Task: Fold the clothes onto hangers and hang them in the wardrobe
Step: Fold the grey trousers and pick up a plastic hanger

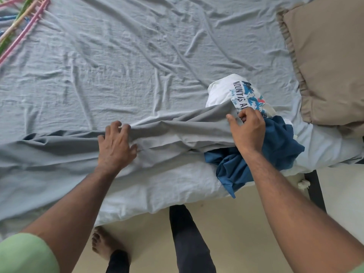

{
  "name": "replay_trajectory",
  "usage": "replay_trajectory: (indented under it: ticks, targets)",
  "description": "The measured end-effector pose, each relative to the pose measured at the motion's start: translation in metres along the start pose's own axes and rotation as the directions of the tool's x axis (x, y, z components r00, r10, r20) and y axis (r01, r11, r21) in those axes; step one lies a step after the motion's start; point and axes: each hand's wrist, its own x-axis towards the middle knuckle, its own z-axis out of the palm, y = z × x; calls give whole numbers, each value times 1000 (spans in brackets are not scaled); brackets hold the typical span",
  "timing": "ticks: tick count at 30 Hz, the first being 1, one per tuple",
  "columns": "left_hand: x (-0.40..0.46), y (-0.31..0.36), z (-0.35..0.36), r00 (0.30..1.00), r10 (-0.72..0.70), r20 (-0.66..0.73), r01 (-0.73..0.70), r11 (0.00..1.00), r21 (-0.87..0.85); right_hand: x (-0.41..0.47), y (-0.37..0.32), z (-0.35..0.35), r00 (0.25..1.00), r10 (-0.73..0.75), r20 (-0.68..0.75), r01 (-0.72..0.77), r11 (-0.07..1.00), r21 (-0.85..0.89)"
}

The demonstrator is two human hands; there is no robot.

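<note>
Near my knees, the grey garment (177, 133) lies strung along the bed edge (157, 194), my left hand (116, 146) pressing it with loosely spread fingers, my right hand (246, 129) pinching its far end. Pulling could drag the blue garment (275, 150) and white printed shirt (232, 91) off; the hangers (23, 26) lie well apart.

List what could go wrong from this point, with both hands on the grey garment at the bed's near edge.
1. The grey garment overlaps the white printed T-shirt and blue garment; pulling it with the right hand may drag them along.
2. The blue garment overhangs the bed edge and could slip to the floor.
3. The hangers lie at the far corner, away from the left hand, so fetching one may undo the spreading.
</note>
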Motion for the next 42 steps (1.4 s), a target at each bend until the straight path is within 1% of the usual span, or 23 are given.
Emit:
replay_trajectory:
  ticks: [2,5,7,9,10,12,14,16,17,18,20,22,24,25,27,29,32,34,35,37,39,40,42]
  targets:
    - [10,2,-2,1000,-11,-1,11,998,-55,4,-3,0,999,2,43,-3,1000,29]
    - [24,3,-4,991,-50,122,65,990,-124,18,-13,-3,991,6,132,-10,999,33]
    - [30,4,-7,984,-53,170,70,993,-99,31,-19,-6,978,23,206,-26,1000,11]
    - [34,5,-10,985,-25,170,31,999,-31,45,-23,-9,929,69,362,-88,996,35]
    - [34,6,-12,988,-9,154,11,1000,-16,51,-23,-9,879,101,466,-160,983,90]
    - [34,5,-15,995,18,101,-13,999,-50,57,-20,-9,758,141,637,-332,924,190]
    - [34,2,-19,998,45,46,-41,995,-88,59,-18,-13,664,142,734,-463,849,255]
    - [32,0,-22,996,88,31,-85,994,-71,60,-17,-20,585,84,807,-634,668,390]
    - [31,-1,-23,993,108,44,-106,993,-55,61,-15,-23,572,48,819,-688,573,446]
    - [30,-2,-23,991,119,64,-117,992,-40,61,-13,-25,576,22,817,-709,510,487]
    - [28,-4,-22,988,121,94,-125,992,34,60,-6,-26,601,4,799,-692,504,517]
    - [24,-4,-21,990,94,105,-107,986,131,56,1,-25,613,-10,790,-641,578,505]
    - [18,-2,-17,994,76,79,-89,979,181,54,9,-23,628,-43,777,-586,631,509]
    - [14,-1,-15,995,88,49,-96,976,196,52,11,-23,646,-55,761,-550,657,515]
    - [6,2,-10,990,137,23,-139,967,212,50,13,-22,699,-51,713,-436,759,483]
    - [0,4,-2,980,180,89,-197,947,254,47,16,-16,794,-14,608,-302,858,415]
    - [-5,4,8,953,238,187,-289,898,331,40,17,-9,941,87,326,-167,960,225]
    - [-8,4,13,941,283,185,-333,873,357,32,15,-7,989,53,135,-69,991,115]
    - [-10,5,14,938,307,162,-346,867,358,26,12,-8,996,30,89,-38,995,89]
    - [-13,8,17,923,374,86,-381,864,328,13,5,-6,994,48,100,-53,997,53]
    - [-15,14,20,903,428,36,-416,851,322,1,-2,-2,977,128,170,-132,991,13]
    - [-15,17,20,902,428,50,-420,847,327,-3,-4,-1,960,177,219,-177,984,-21]
    - [-15,25,17,920,358,163,-392,859,330,-8,-7,1,897,283,339,-259,959,-114]
